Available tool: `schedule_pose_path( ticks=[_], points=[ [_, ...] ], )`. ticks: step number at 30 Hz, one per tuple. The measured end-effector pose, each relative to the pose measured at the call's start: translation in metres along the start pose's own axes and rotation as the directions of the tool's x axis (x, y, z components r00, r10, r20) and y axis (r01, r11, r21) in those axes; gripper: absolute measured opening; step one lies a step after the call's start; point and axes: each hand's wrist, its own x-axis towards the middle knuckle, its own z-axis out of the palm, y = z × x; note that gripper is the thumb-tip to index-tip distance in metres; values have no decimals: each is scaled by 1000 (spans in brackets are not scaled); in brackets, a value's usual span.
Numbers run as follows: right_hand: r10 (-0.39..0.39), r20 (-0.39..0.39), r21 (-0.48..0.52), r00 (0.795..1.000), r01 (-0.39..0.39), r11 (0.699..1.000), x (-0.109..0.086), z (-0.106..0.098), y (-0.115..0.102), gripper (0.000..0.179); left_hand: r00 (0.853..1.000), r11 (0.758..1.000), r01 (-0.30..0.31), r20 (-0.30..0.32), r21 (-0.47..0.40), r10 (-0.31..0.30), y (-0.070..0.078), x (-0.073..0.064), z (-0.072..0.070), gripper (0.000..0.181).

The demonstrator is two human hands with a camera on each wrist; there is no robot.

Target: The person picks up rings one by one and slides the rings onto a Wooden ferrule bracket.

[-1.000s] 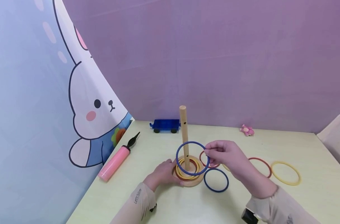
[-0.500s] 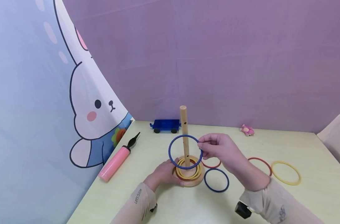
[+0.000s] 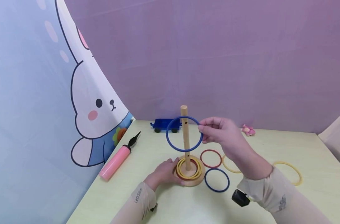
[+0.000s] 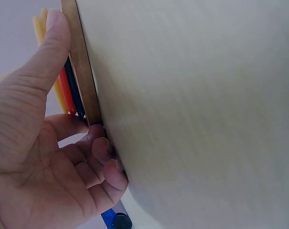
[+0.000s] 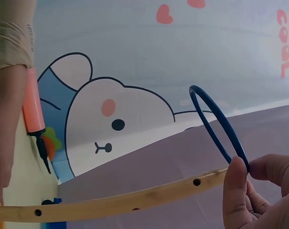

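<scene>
Left hand (image 3: pixel 166 172) is clamped on the wooden stand (image 3: pixel 192 184), low at its edge; were that grip loosened, the stand might be tipped by a knock. By the right hand (image 3: pixel 223 133), the blue ring (image 3: pixel 167 135) is pinched; unless raised and turned flat, it could be snagged on the post (image 3: pixel 186 137). It is held upright to that hand's left, seemingly in front of the post.

Left grip (image 4: pixel 41 143) on the wooden base (image 4: pixel 84 71), beside stacked yellow, red and dark rings (image 4: pixel 66 90).
</scene>
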Motion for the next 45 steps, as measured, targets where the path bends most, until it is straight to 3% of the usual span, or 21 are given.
schedule_pose_path(
  ticks=[12, 21, 26, 45],
  points=[
    [-53, -81, 90, 995, 60, 994, 11, 4, -14, 25, 1000, 1000, 30, 1, -6, -30, 3, -1, -2, 112],
    [-52, -136, 180, 989, 76, 981, 14, 4, -17, 23, 1000, 1000, -17, 0, 18, 17, -2, -1, 2, 114],
    [-58, -150, 181, 987, 85, 980, 15, 2, -17, 19, 1000, 1000, -18, -3, 15, 18, -1, -1, -1, 114],
    [31, -177, 164, 984, -1, 986, 20, -9, -1, 29, 1000, 999, -20, 8, 27, 20, 2, -1, -4, 113]
  ],
)
